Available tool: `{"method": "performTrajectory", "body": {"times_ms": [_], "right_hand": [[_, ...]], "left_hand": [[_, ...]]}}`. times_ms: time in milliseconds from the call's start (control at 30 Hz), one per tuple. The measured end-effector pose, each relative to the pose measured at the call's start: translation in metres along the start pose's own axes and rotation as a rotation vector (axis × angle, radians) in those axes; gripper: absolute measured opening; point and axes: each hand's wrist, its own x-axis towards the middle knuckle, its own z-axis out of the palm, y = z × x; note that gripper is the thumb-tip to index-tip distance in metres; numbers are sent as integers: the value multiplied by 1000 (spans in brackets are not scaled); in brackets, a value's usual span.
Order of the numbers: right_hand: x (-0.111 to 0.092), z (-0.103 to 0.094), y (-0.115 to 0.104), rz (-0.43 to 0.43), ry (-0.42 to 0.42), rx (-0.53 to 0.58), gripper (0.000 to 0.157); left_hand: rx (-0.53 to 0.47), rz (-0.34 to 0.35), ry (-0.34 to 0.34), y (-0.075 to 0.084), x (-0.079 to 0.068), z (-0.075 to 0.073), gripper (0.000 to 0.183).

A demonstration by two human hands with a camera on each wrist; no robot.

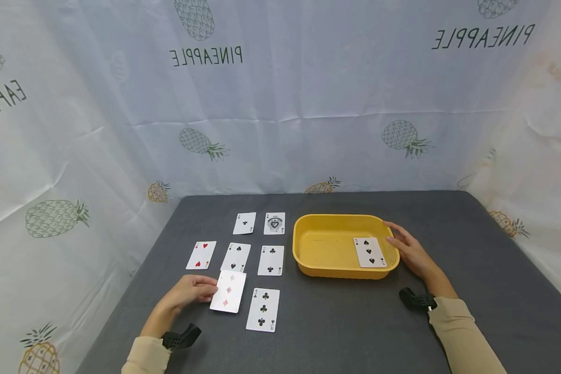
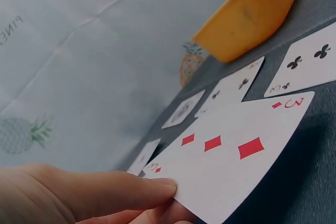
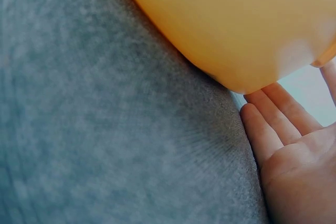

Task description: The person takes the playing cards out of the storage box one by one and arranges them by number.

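Observation:
My left hand (image 1: 191,291) pinches the three of diamonds (image 2: 220,156) between thumb and fingers. The card is tilted above the table and casts a shadow; from the head it overlaps the near edge of the two of spades (image 1: 236,254). Just right of it lies the three of clubs (image 1: 263,310), face up. At the right end of a yellow plastic basin (image 1: 324,244), my right hand (image 1: 413,254) holds the rim, thumb over the edge and other fingers along the outer wall. Inside the basin is the three of spades (image 1: 370,252), leaning toward the right end.
Face up on the dark table (image 1: 336,327) lie the two of hearts (image 1: 201,255) and two of clubs (image 1: 270,260). Behind them are the ace of clubs (image 1: 244,223) and an ornate ace (image 1: 274,223). A pineapple-print curtain (image 1: 280,93) hangs around the table.

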Motion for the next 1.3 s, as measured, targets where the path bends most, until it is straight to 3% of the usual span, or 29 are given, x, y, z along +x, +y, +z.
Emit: {"method": "performTrajectory", "body": {"times_ms": [233, 433, 967, 1300], "right_hand": [[-1, 0, 0, 8, 7, -1, 50], [-2, 0, 0, 13, 10, -8, 50], [0, 0, 1, 5, 4, -1, 49], [1, 0, 2, 9, 5, 1, 50]], "left_hand": [[-20, -18, -20, -8, -5, -5, 41], [22, -27, -17, -11, -8, -7, 38], [54, -11, -57, -12, -13, -11, 40], [34, -34, -28, -12, -13, -17, 40]]}}
